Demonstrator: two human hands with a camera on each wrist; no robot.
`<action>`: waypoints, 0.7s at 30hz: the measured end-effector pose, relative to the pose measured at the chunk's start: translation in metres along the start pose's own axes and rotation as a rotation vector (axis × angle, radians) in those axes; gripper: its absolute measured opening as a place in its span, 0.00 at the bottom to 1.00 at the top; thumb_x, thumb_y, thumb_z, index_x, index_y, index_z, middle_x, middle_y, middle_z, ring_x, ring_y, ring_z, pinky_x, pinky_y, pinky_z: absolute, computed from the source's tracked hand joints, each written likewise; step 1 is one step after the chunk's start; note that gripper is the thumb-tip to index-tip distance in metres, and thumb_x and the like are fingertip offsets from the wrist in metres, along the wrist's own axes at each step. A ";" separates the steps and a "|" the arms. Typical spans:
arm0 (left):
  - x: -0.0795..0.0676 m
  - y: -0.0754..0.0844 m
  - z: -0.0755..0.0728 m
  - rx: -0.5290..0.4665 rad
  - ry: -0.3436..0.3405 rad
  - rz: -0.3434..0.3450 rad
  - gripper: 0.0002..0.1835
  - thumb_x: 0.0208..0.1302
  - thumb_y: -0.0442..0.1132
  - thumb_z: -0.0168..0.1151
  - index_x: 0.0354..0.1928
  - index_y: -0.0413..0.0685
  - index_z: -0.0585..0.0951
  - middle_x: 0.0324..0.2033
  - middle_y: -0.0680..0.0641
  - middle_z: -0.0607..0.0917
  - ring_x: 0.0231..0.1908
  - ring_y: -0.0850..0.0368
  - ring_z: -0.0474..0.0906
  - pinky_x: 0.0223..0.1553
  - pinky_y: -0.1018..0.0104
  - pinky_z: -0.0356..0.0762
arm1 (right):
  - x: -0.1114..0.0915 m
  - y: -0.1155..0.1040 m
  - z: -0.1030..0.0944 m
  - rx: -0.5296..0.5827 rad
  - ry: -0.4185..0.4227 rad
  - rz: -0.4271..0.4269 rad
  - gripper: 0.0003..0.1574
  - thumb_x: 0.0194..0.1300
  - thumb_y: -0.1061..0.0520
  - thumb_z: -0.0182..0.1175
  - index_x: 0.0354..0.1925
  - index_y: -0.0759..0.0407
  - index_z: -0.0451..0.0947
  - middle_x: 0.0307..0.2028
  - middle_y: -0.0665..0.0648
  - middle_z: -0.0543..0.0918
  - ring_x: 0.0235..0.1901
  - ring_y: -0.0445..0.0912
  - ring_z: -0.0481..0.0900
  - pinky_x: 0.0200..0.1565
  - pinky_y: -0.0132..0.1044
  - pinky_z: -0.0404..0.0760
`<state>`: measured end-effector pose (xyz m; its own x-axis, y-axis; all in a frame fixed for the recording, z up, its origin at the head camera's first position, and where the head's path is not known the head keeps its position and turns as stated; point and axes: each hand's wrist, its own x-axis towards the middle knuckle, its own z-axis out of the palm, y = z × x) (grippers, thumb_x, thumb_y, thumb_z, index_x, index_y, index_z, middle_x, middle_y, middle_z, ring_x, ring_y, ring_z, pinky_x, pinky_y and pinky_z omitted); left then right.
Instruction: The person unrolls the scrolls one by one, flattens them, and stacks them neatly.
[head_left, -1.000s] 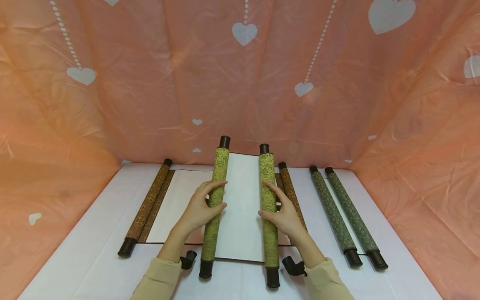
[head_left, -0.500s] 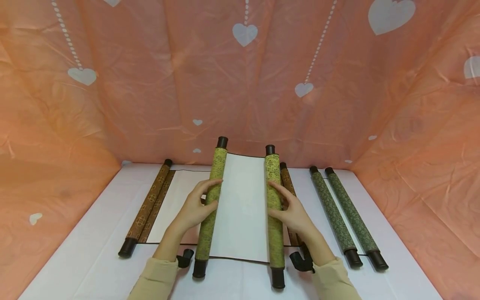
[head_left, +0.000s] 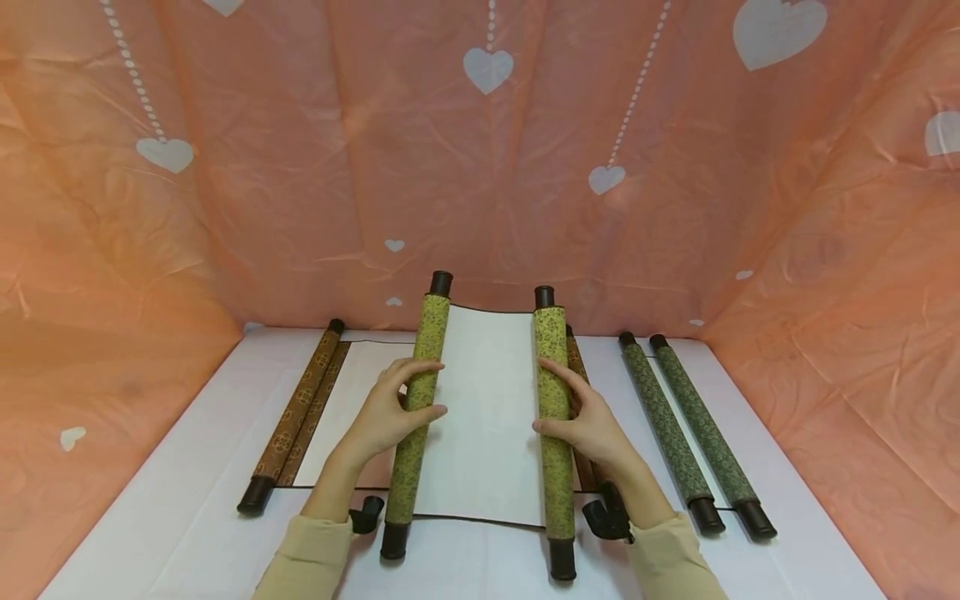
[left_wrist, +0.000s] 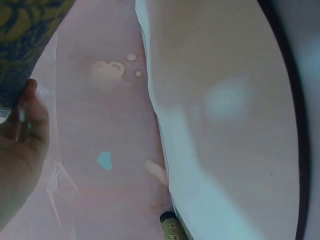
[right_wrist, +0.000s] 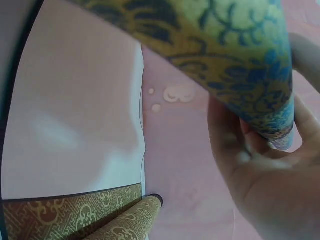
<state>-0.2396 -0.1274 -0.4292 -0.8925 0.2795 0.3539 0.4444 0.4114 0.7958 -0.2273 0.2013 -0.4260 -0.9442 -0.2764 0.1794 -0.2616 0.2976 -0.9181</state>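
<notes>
A partly unrolled yellow-green hanging scroll [head_left: 483, 400] is held up above the table, its white paper stretched between two rolls with black end knobs. My left hand [head_left: 384, 417] grips the left roll [head_left: 409, 467], thumb and fingers round its middle. My right hand [head_left: 594, 423] grips the right roll [head_left: 555, 483] the same way. Behind and below lies a brown patterned scroll [head_left: 296, 400], spread open with white paper; the yellow-green one hides much of it. In the right wrist view, the patterned roll [right_wrist: 240, 55] passes through the curled right hand [right_wrist: 280, 195].
On the right lies a green scroll [head_left: 671, 425], its two rolls close together with a narrow strip of paper between. All rest on a white-covered table [head_left: 150, 500]. Orange cloth [head_left: 480, 183] with white hearts rises behind and at both sides.
My hands have moved apart, the left one leftward and the right one rightward. More white paper shows between the yellow-green rolls. The brown and green scrolls have not moved.
</notes>
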 end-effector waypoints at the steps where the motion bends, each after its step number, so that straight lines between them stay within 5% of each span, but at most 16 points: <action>1: 0.000 0.000 0.000 0.009 0.002 0.002 0.31 0.63 0.38 0.76 0.68 0.55 0.79 0.68 0.45 0.74 0.58 0.46 0.68 0.47 0.55 0.69 | 0.000 0.000 0.000 -0.003 0.006 -0.003 0.56 0.59 0.64 0.76 0.79 0.43 0.64 0.79 0.58 0.60 0.78 0.59 0.55 0.67 0.59 0.66; 9: -0.001 -0.001 -0.004 0.008 0.009 0.001 0.32 0.63 0.31 0.74 0.69 0.55 0.78 0.68 0.45 0.75 0.56 0.47 0.75 0.47 0.54 0.75 | 0.000 0.001 -0.004 -0.048 0.036 -0.050 0.53 0.58 0.67 0.75 0.77 0.49 0.66 0.78 0.60 0.63 0.79 0.61 0.52 0.70 0.66 0.60; 15: -0.002 0.000 -0.004 -0.026 -0.024 0.000 0.31 0.66 0.29 0.70 0.70 0.54 0.76 0.69 0.43 0.73 0.49 0.43 0.75 0.42 0.54 0.79 | -0.001 -0.002 -0.005 -0.002 0.001 -0.056 0.54 0.59 0.71 0.71 0.79 0.51 0.64 0.78 0.61 0.61 0.77 0.63 0.55 0.58 0.49 0.74; 18: -0.002 0.001 -0.004 -0.037 -0.045 0.007 0.32 0.67 0.28 0.67 0.71 0.54 0.76 0.69 0.43 0.73 0.52 0.43 0.75 0.45 0.54 0.79 | -0.001 -0.003 -0.006 0.040 -0.019 -0.067 0.54 0.59 0.75 0.66 0.79 0.53 0.63 0.78 0.64 0.59 0.64 0.61 0.72 0.43 0.39 0.76; 21: -0.003 0.003 -0.006 -0.040 -0.054 -0.010 0.32 0.67 0.27 0.63 0.71 0.56 0.76 0.71 0.45 0.72 0.56 0.45 0.74 0.47 0.54 0.76 | -0.002 -0.004 -0.007 0.035 -0.011 -0.073 0.53 0.57 0.77 0.60 0.78 0.53 0.64 0.78 0.63 0.60 0.49 0.52 0.74 0.34 0.35 0.73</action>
<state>-0.2359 -0.1320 -0.4252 -0.8909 0.3227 0.3197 0.4313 0.3799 0.8184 -0.2261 0.2073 -0.4200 -0.9207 -0.3057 0.2425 -0.3220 0.2443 -0.9147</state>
